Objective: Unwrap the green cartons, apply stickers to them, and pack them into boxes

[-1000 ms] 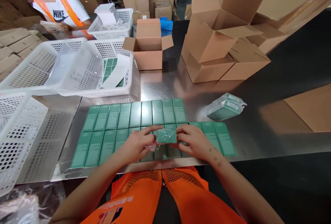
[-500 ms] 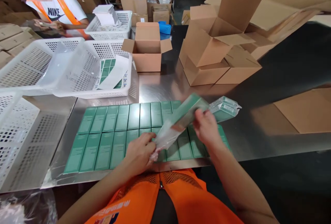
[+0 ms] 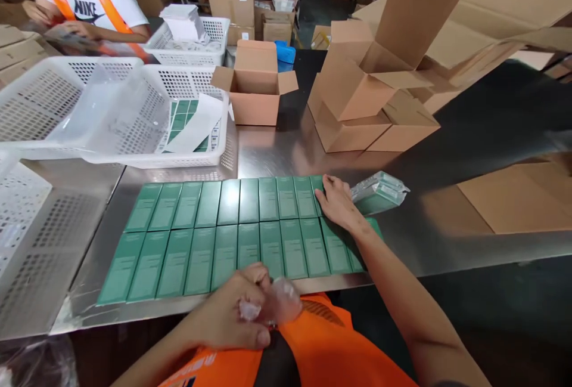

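Evidently well along, judging by two long rows of green boxes (image 3: 208,259) laid flat on the bench (image 3: 277,163), with no loose wrap showing over them. Leaves, as far as visible, one film-clad pack (image 3: 379,192) of similar green to the right of the back row; hard to say whether torn or sealed. Cannot be counted exactly in the front row, being crossed near the right by a forearm (image 3: 379,256).

At the right end of the back row, has the right grip (image 3: 337,199) on the last box (image 3: 315,183), just beside the pack, with thumb and fingers bent against it; impossible to say from here whether pinching or only pressing. Low before the orange vest (image 3: 339,339), has the left grip (image 3: 232,309) curled tightly around crumpled clear film (image 3: 286,299), with a bit poking out between the fingers and a blurred loose end to the right. Shows no box inside that film.

Looks alike from box to box: narrow, oblong, mid-green, smooth and glossy, with faint paler print too small to read. Gleams almost white near the middle of the back row. Lies neatly side by side, touching or nearly so. Seems rigid and crisp-cornered, without visible dents.
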`<state>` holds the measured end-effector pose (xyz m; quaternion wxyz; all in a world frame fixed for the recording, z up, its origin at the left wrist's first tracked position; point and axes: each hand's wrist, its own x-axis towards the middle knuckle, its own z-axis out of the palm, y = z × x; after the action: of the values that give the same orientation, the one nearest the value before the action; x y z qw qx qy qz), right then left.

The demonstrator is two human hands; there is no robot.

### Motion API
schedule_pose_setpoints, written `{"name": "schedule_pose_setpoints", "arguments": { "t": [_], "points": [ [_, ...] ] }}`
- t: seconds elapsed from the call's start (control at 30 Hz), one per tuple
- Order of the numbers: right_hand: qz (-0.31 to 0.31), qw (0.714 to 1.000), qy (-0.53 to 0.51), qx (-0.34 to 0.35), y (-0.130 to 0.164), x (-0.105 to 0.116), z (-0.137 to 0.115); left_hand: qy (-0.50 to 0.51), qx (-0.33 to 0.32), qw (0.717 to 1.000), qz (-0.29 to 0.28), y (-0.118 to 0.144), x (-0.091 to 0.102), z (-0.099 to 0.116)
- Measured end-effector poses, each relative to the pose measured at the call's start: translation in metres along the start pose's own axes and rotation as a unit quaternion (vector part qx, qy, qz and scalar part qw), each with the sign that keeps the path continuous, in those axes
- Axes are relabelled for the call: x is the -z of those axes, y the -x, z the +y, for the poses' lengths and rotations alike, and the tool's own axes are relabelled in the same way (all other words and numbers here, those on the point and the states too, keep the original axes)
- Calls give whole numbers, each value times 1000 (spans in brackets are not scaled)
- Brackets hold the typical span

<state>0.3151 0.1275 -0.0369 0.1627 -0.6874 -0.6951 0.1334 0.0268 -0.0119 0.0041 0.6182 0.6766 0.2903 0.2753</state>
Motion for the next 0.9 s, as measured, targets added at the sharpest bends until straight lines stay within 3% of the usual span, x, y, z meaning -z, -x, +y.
{"name": "schedule_pose_setpoints", "arguments": {
  "t": [0.1,0.2,0.27,0.33,0.4,0.47,0.6,0.7,0.8,0.87,0.9],
  "points": [
    [93,994,51,29,21,34,-2,64,18,998,1,2,0,-4],
    [223,959,175,-3,41,64,7,158,21,987,7,5,-1,-8],
    [233,944,233,-26,51,71,17,214,33,976,-6,3,-1,-7],
    [221,942,250,-27,58,70,27,196,31,978,-57,-2,-1,-3],
    [226,942,247,-17,61,66,33,141,-5,984,-110,-9,-3,4],
    [231,946,228,-2,64,65,35,133,-47,983,-121,-15,-6,9],
    [225,965,138,6,75,79,31,236,-40,970,-38,-16,-5,7],
    [272,962,-21,-29,90,91,17,279,56,957,50,-20,2,1],
    [323,906,-272,1,104,82,-9,215,81,963,138,-38,6,-2],
    [294,866,-403,38,111,60,-28,141,35,965,217,-54,6,-1],
    [257,859,-440,51,114,47,-36,101,6,961,258,-61,7,-1]
  ]
}}
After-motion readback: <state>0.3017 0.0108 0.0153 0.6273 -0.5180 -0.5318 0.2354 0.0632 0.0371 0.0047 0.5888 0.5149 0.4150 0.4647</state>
